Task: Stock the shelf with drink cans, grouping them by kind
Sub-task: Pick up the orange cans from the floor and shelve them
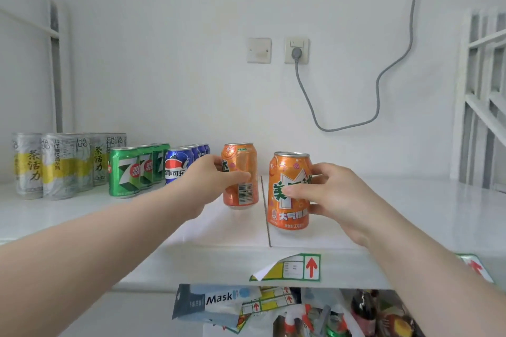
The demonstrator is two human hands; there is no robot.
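Two orange drink cans are over the white shelf [410, 213]. My left hand [208, 186] grips the farther orange can [242, 161], its barcode facing me, just above the shelf. My right hand [334, 197] grips the nearer orange can [287, 172], upright, its base at the shelf surface. To the left stand rows by kind: several blue cola cans [178, 164], green lemon-lime cans [124, 172], and tall silver-and-yellow tea cans [54, 167] at the far left.
A grey cable [383, 76] hangs from a wall socket [297, 50] behind the shelf. A white rack [484, 96] stands at the right. Below the shelf edge lie a mask packet [216, 301], bags and bottles. A seam [265, 210] runs across the shelf between the orange cans.
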